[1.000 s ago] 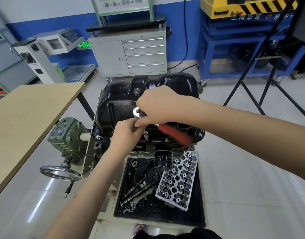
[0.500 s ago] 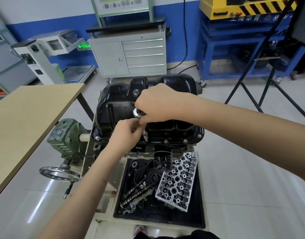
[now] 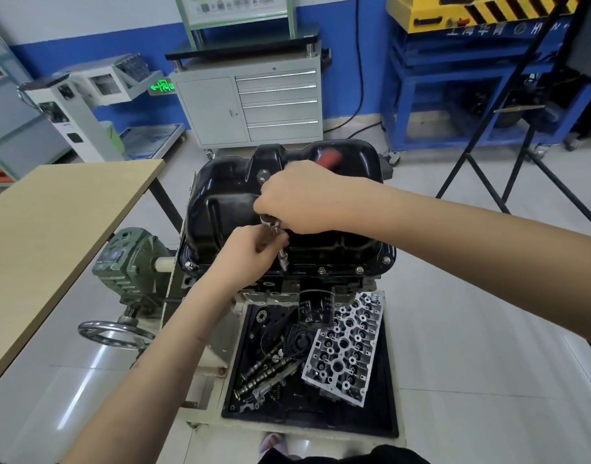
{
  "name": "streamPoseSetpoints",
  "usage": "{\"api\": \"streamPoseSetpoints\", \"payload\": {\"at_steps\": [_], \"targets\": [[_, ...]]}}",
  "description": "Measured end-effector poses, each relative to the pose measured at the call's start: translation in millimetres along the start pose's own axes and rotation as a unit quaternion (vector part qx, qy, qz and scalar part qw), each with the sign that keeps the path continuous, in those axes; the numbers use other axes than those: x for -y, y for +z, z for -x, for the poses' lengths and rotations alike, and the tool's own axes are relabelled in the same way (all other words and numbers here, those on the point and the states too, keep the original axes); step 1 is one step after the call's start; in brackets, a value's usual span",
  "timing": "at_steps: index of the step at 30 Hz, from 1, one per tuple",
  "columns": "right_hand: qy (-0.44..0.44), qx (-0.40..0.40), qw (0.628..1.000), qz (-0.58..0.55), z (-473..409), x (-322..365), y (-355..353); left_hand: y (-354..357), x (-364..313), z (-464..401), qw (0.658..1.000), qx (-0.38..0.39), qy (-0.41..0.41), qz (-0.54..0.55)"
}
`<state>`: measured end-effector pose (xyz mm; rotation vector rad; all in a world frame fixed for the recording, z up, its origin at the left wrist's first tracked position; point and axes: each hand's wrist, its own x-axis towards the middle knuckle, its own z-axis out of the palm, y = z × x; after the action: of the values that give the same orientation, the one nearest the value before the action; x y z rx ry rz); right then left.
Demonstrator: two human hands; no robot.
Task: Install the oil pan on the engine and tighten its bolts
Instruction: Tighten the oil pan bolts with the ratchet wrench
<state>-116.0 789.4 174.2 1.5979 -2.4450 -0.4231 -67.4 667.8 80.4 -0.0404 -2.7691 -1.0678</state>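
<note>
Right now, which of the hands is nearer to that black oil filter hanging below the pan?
Left. The left hand sits just above and left of the oil filter, steadying the ratchet's extension. The right hand is higher, over the oil pan.

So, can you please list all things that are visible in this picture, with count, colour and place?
oil pan: one, black, on the engine, centre
ratchet: one, red handle, over the pan, socket on a front-edge bolt
oil filter: one, black, below the pan
cylinder head: one, silver, in the tray
tray: one, black, bottom centre
handwheel: one, grey, left
table: one, tan, left
cabinet: one, grey, behind
left hand: holds the extension
right hand: grips the ratchet
</note>
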Motion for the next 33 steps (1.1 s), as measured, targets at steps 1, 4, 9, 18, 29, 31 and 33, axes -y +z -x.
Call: {"api": "streamPoseSetpoints", "payload": {"at_steps": [1,4,9,18,29,31,33], "targets": [[-0.016,0.005,1.000,0.018,-0.7,0.2,0.1,-2.4,-0.6,-0.2,1.000,0.020,0.001,-0.001],[-0.012,0.002,1.000,0.029,-0.3,3.6,-3.5,-6.5,-0.4,0.9,0.999,0.042,-0.001,0.013],[0.068,0.022,0.997,-0.001,2.0,6.0,-0.7,-0.7,-3.1,3.9,0.999,-0.028,0.012,-0.021],[0.027,-0.012,1.000,0.004,7.3,12.9,-2.8,-10.9,-1.8,5.4,0.998,0.068,0.002,0.009],[0.010,-0.004,1.000,-0.001,6.1,12.9,1.2,-5.3,-1.1,0.5,0.997,0.071,-0.004,0.035],[0.040,-0.005,0.999,-0.006,8.1,12.8,-1.1,-1.1,1.7,0.2,0.999,0.038,-0.015,0.028],[0.072,0.005,0.997,-0.015,9.5,14.0,-0.4,5.6,2.3,1.5,0.999,-0.032,-0.011,0.019]]}}
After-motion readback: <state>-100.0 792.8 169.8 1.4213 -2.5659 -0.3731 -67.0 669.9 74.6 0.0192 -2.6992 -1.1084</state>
